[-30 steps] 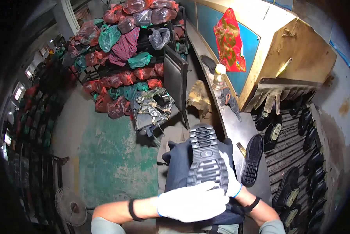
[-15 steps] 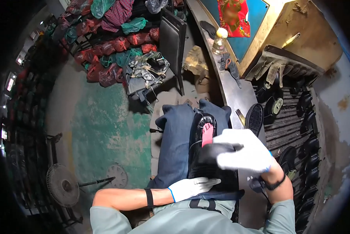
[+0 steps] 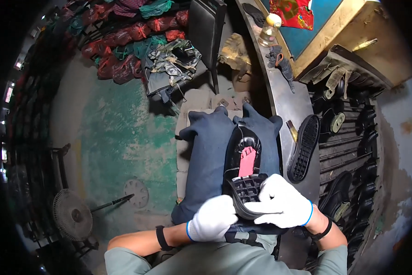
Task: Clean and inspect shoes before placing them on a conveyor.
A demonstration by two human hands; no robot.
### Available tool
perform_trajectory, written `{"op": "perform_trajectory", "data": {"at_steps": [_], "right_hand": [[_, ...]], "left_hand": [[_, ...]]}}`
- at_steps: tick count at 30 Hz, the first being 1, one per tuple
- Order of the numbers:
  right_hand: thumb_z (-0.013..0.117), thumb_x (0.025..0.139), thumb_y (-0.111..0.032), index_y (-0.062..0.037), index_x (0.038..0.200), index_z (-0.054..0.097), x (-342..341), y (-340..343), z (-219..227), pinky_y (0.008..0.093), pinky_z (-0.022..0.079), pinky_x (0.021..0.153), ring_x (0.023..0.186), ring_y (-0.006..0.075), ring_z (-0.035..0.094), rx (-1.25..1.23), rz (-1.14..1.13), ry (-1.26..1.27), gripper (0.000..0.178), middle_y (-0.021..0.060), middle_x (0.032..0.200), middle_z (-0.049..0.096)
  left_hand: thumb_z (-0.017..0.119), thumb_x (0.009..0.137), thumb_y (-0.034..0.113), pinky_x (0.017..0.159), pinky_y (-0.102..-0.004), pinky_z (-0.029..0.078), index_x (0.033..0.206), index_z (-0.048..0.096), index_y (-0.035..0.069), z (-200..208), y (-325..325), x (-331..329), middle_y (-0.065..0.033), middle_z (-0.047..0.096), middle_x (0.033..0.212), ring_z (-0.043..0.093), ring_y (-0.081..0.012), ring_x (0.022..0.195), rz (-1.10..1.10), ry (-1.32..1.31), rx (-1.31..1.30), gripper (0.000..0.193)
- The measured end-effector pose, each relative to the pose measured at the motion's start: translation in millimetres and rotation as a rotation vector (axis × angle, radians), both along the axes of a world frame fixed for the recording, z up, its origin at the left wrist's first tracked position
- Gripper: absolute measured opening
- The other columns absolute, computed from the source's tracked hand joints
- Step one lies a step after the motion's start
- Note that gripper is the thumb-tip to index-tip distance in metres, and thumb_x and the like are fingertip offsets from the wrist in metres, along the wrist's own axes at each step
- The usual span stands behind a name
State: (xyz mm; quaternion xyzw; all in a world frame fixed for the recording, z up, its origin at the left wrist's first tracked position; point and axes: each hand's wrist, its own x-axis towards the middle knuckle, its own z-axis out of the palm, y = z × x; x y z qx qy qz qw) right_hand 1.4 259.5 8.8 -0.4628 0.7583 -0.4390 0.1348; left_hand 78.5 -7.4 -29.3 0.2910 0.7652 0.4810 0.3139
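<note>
Both forearms come in from the lower corners and bend inward, so that the two white-gloved hands meet low over the lap, close to the torso. The left hand (image 3: 213,217) is curled into a loose fist against the left edge of the black rubber sole (image 3: 249,188), its fingertips hidden, so I cannot tell whether it pinches that edge. The right hand (image 3: 281,204) reaches in from the right with the wrist angled toward the middle, its fingers and thumb drawn together on the sole's right side, gripping it, with one white digit lying across the near part. The sole sits between the hands, lattice face up, its rounded near end toward the torso. Beyond it, the black shoe (image 3: 237,149) rests on the dark blue trousers (image 3: 206,160) between the thighs; its toe points away from the body, and its long axis runs nearly straight forward, leaning slightly right at the far end. A pink strip (image 3: 247,161) lies lengthwise along the shoe's middle. On the narrow metal table (image 3: 302,103) to the right, a second sole (image 3: 303,149) lies with its grid side up, its long axis also leading away from the person and tilting right
</note>
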Motion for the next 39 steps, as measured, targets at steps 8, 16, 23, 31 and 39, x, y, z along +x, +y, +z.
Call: {"op": "perform_trajectory", "data": {"at_steps": [8, 16, 23, 31, 39], "right_hand": [[0.103, 0.067, -0.033, -0.0075, 0.121, 0.084, -27.2, -1.8, -23.0, 0.0457, 0.050, 0.106, 0.111, 0.0300, 0.058, -0.246, -0.145, -0.424, 0.063, 0.0065, 0.109, 0.061], [0.096, 0.074, -0.006, -0.0002, 0.128, 0.078, -31.5, -32.7, -31.4, 0.0294, 0.050, 0.084, 0.091, 0.0146, 0.062, -0.217, -0.798, -0.795, 0.057, 0.0082, 0.108, 0.070], [0.099, 0.075, -0.014, -0.0005, 0.137, 0.074, -67.4, -19.1, -32.0, 0.0266, 0.049, 0.072, 0.076, 0.0103, 0.056, 0.183, -0.824, -0.773, 0.069, 0.0020, 0.091, 0.064], [0.094, 0.084, -0.013, 0.0063, 0.137, 0.069, -27.5, -45.5, -24.6, 0.0399, 0.059, 0.087, 0.092, 0.0262, 0.071, 0.021, -0.801, -0.240, 0.061, 0.0168, 0.109, 0.071], [0.091, 0.074, -0.017, 0.0027, 0.132, 0.074, 38.2, -50.2, 32.1, 0.0475, 0.060, 0.096, 0.114, 0.0403, 0.071, -0.160, -0.705, 0.239, 0.064, 0.0243, 0.130, 0.071]], "left_hand": [[0.087, 0.074, 0.002, 0.102, -0.0472, 0.054, 0.130, 0.072, 0.006, 0.8, -17.8, -54.8, -0.0142, 0.073, 0.119, 0.069, -0.0380, 0.114, 0.391, 0.352, 0.247, 0.058], [0.090, 0.081, 0.011, 0.096, -0.0451, 0.056, 0.129, 0.063, 0.000, 5.9, -5.2, -89.5, -0.0173, 0.065, 0.121, 0.067, -0.0349, 0.110, 0.748, 0.222, 0.032, 0.056], [0.103, 0.075, 0.024, 0.079, -0.0354, 0.059, 0.133, 0.061, -0.003, 21.5, -23.8, -146.4, -0.0146, 0.067, 0.111, 0.068, -0.0207, 0.088, 0.716, -0.378, -0.255, 0.076], [0.093, 0.084, 0.021, 0.089, -0.0369, 0.060, 0.133, 0.074, 0.000, 39.6, 10.3, -103.2, -0.0180, 0.079, 0.108, 0.078, -0.0289, 0.096, 0.765, 0.164, -0.117, 0.057], [0.107, 0.065, 0.024, 0.096, -0.0359, 0.060, 0.133, 0.065, -0.005, 133.3, 27.3, -47.9, -0.0154, 0.076, 0.123, 0.076, -0.0216, 0.106, 0.922, 0.192, 0.440, 0.085]]}}
